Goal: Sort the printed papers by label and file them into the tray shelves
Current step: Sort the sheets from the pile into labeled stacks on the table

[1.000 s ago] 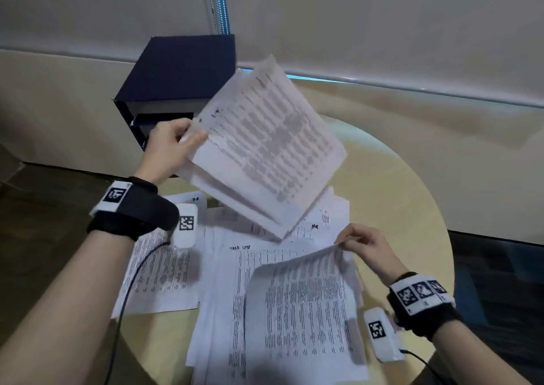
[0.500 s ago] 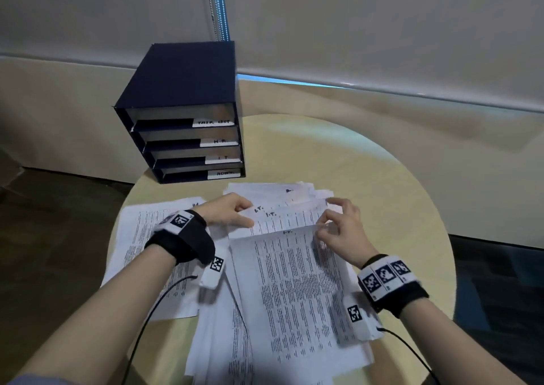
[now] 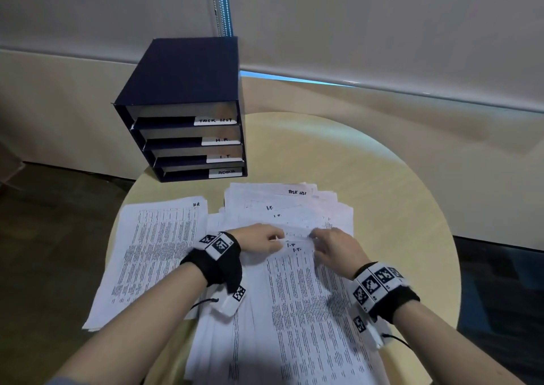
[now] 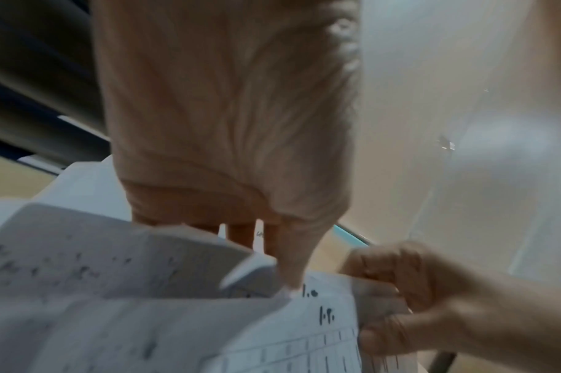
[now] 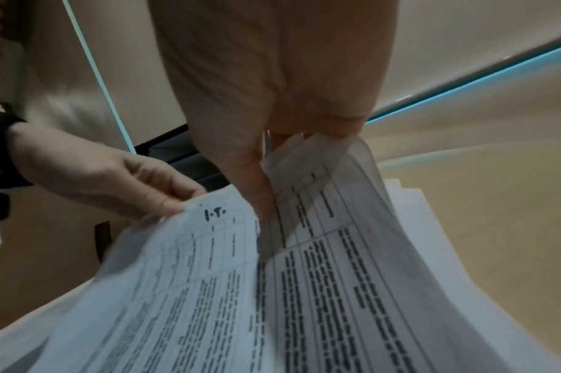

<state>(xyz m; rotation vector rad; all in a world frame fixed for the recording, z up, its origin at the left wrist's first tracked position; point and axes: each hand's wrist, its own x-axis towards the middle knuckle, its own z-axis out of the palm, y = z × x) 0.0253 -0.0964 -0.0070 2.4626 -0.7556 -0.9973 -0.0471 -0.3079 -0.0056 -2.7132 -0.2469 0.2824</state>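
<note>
A dark blue tray shelf unit point(image 3: 188, 84) with four labelled shelves (TASK LIST, H.R., I.T., ADMIN) stands at the table's back left. A spread pile of printed papers point(image 3: 294, 296) lies in the middle, several top corners marked I.T. A separate sheet marked HR point(image 3: 153, 252) lies to the left. My left hand point(image 3: 265, 241) pinches the top edge of an I.T. sheet point(image 5: 189, 252). My right hand point(image 3: 329, 243) pinches and lifts the top edges of neighbouring sheets point(image 5: 320, 189) in the same pile.
The round pale wooden table point(image 3: 397, 208) has bare surface to the right and behind the papers. A beige wall and low ledge run behind it. Dark floor point(image 3: 59, 222) lies off the table's left edge.
One second ago my left hand held sheets up in front of the shelves. It has come down onto the pile, and both hands have closed in on the top edges of the I.T. sheets.
</note>
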